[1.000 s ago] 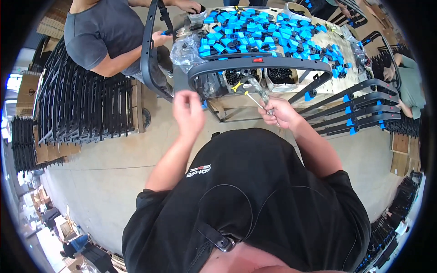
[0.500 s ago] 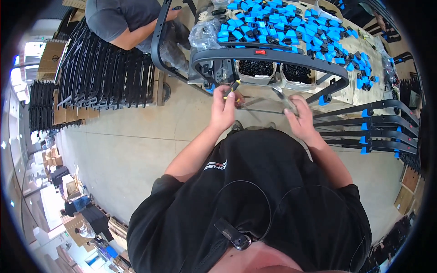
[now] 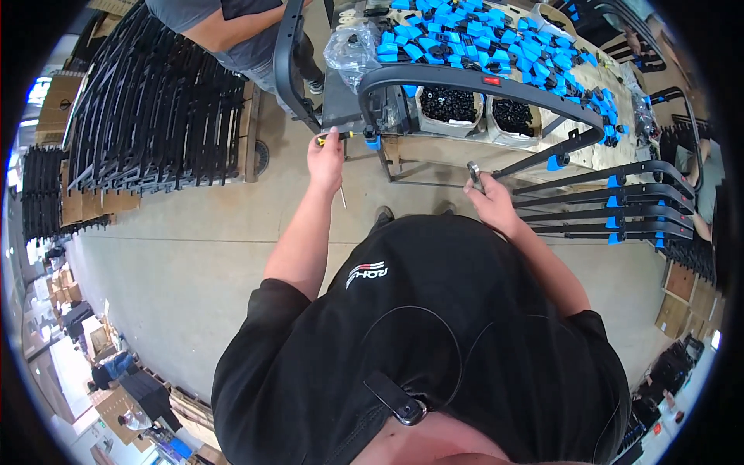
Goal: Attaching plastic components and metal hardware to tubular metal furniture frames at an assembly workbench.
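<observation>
My left hand [image 3: 325, 164] is closed around a screwdriver [image 3: 346, 135] with a black and yellow handle, left of a black curved tubular frame [image 3: 434, 75]. A thin metal shaft shows below that hand. My right hand [image 3: 493, 204] grips a short silver wrench [image 3: 474, 172], its rounded head pointing up; the fingers hide the rest of it. The frame reaches across the near side of the workbench and carries a red label. A blue clip [image 3: 373, 143] sits by its left end and another blue clip [image 3: 556, 163] by its right.
Blue and black plastic parts [image 3: 465, 39] cover the workbench [image 3: 608, 151]. Two boxes of small black parts [image 3: 448, 105] stand at its near edge. More frames [image 3: 604, 209] are stacked at right. Racked black frames [image 3: 170, 116] and a co-worker [image 3: 232, 35] are at left.
My left hand has moved left with the screwdriver, away from the frame. My right hand has shifted slightly left and down, and the wrench now points more upright. The view has shifted too.
</observation>
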{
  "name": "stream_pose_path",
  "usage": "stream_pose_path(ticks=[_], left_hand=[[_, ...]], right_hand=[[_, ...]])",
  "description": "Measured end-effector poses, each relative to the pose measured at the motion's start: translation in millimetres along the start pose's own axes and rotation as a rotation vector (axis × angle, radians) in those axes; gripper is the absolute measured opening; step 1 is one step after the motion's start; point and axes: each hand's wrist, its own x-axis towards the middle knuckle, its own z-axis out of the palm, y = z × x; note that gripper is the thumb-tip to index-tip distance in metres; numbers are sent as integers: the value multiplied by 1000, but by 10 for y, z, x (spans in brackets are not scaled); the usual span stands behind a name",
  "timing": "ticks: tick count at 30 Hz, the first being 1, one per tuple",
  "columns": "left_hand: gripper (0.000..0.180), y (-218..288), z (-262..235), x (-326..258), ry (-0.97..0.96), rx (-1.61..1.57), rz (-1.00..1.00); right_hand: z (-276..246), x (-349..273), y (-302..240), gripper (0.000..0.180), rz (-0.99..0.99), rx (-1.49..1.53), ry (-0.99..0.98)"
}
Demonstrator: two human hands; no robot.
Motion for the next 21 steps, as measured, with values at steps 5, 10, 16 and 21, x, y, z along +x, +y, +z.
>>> stream_pose_path(ticks=[5,10,16,21], left_hand=[[22,-98,29,157,-86,85,-19],[20,-151,-76,271,-216,30,-96],[24,-139,-265,378,-363,-25,-107],[28,-15,-267,409,-440,24,-196]], right_hand=[[329,-173,51,17,-65,-121,67],[557,-267,244,21,-1,-113,132],[801,-316,200,18,158,-6,209],[889,-311,82,21,229,-19,166]])
